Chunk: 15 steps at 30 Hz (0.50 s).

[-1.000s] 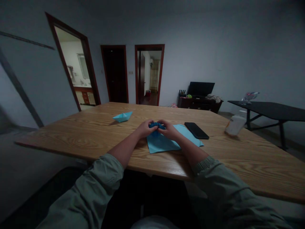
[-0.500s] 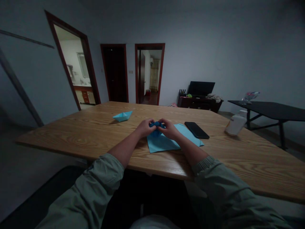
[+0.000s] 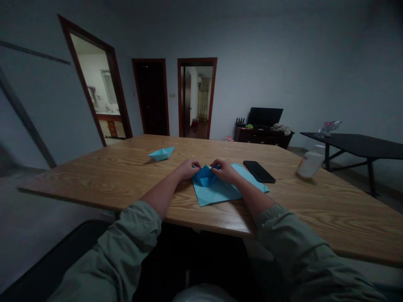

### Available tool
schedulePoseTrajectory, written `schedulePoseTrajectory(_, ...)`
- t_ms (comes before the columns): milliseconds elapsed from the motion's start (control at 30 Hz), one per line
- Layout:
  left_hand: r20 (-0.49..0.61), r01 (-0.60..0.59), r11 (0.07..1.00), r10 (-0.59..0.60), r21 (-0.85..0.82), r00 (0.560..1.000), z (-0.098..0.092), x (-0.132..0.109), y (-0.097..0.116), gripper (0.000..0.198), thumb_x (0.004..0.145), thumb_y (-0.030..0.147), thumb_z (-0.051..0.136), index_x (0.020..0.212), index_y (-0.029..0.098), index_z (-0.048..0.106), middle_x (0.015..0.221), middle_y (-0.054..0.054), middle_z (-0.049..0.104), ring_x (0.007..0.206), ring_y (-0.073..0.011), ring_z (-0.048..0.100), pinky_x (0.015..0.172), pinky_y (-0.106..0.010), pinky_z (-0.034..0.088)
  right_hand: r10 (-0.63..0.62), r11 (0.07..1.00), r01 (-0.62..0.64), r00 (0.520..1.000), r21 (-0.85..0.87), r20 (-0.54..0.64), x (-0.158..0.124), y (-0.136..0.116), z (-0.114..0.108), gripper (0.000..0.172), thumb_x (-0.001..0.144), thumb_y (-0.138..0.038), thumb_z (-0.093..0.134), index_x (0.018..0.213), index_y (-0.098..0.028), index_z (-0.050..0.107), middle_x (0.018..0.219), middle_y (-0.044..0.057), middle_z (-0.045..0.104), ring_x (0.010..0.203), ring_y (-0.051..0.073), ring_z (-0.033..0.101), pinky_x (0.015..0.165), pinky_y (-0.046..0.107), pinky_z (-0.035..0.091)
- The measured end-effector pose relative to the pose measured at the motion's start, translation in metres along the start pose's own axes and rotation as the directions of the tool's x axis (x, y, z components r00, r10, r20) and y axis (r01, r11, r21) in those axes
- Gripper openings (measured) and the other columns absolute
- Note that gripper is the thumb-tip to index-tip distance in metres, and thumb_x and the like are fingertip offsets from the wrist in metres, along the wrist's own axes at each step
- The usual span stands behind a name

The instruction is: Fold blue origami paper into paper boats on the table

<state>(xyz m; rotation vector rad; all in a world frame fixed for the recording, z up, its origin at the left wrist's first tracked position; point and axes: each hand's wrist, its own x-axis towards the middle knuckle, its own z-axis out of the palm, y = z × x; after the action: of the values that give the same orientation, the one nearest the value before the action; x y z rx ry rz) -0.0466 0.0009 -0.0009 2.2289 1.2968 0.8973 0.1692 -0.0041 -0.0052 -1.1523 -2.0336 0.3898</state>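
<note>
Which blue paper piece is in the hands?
The darker blue folded piece, between the left hand and right hand; the pale paper boat lies apart, the flat light-blue sheet beneath.

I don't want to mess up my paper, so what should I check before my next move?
1. Grip: ok. Your left hand and right hand both hold the top edges of the darker blue folded paper.
2. Paper position: ok. The folded paper sits on the light blue sheet.
3. Phone: cannot tell. The black phone lies very near the sheet, and they may be touching.
4. Bottle: ok. The white plastic bottle is far off to the right of your hands.
5. Paper boat: ok. The blue paper boat is farther across the wooden table, away from your hands.
6. Light: not ok. The room looks dim.
</note>
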Motion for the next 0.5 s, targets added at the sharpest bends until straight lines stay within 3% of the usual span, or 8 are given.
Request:
schedulePoseTrajectory(167,0.064,0.015,1.0,-0.014,-0.005,0.998,-0.005,-0.001,-0.004,0.031,0.069,0.018,0.048,0.087,0.015,0.072,0.069,-0.002,0.062,0.06,-0.0119,0.049,0.056,-0.023,0.036,0.034,0.993,-0.029,0.998,-0.112,0.047,-0.003,0.003,-0.007,0.018,0.073,-0.017,0.053,0.087,-0.017,0.065,0.081,0.002,0.064,0.07,0.013,0.053,0.066,0.024,0.04)
schedulePoseTrajectory(500,0.102,0.085,0.996,-0.082,-0.026,0.991,-0.012,-0.006,-0.002,0.035,0.065,0.011,0.046,0.086,0.014,0.074,0.053,0.0,0.053,0.049,-0.0116,0.041,0.05,-0.024,0.031,0.119,0.982,-0.101,0.987,-0.16,0.105,-0.012,0.006,-0.024,0.022,0.075,-0.016,0.05,0.089,-0.016,0.068,0.078,0.002,0.064,0.066,0.012,0.052,0.062,0.022,0.039)
